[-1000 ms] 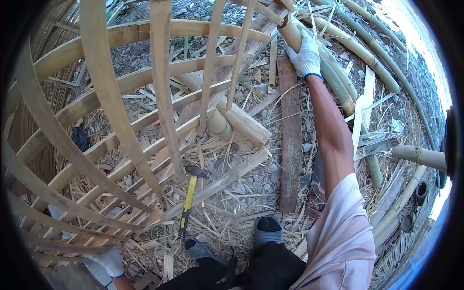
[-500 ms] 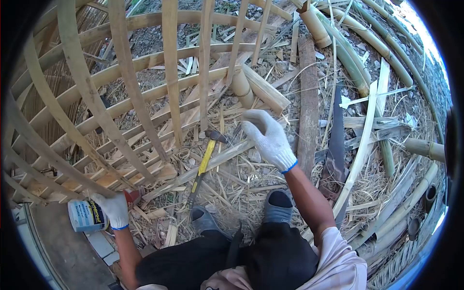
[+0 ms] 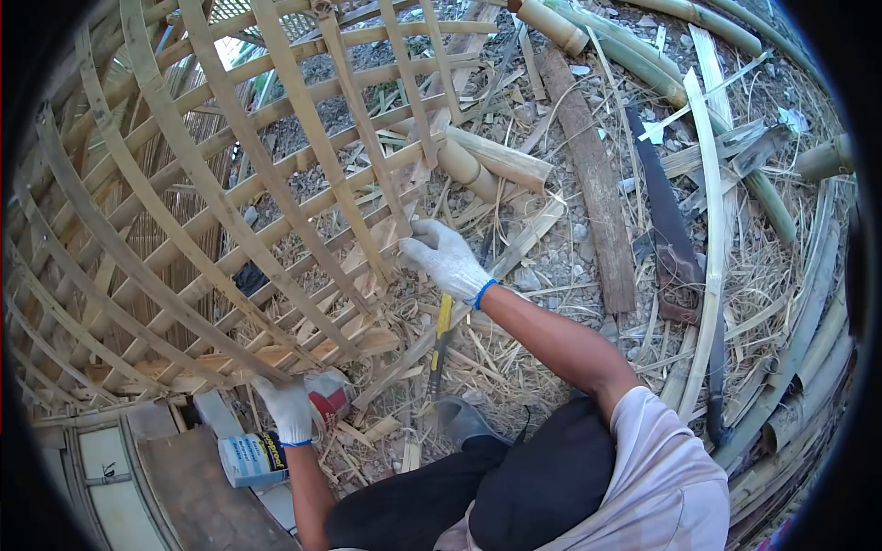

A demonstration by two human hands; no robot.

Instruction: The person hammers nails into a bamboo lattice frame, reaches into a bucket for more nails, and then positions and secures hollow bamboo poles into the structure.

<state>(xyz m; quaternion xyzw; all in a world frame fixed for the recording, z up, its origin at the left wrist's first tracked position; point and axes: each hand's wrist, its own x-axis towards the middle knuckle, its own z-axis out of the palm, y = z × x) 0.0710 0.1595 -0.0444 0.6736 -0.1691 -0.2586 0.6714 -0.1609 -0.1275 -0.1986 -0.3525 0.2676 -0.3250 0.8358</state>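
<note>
A large lattice of woven bamboo strips [image 3: 230, 216] fills the left side. My left hand [image 3: 287, 409], in a white glove, is at the lattice's lower edge, beside a blue and white can [image 3: 253, 459] and a red and white container [image 3: 328, 395]; its fingertips are hidden. My right hand [image 3: 443, 257], also gloved, reaches the lattice's right edge with thumb and fingers apart, and nothing shows between them. Below that hand a hammer with a yellow and black handle [image 3: 441, 335] lies on the ground, its head covered by the hand.
A handsaw [image 3: 663, 211] lies right of a dark wooden plank [image 3: 593, 179]. Thick bamboo pieces [image 3: 466, 170] and a long pale strip [image 3: 712, 248] are on the ground among shavings. More bamboo poles [image 3: 808, 367] are stacked at the far right. A brown board [image 3: 207, 496] lies lower left.
The view has turned left. My right hand has moved left from the open ground to the lattice's edge, over the hammer head. My left hand has moved along the lower edge.
</note>
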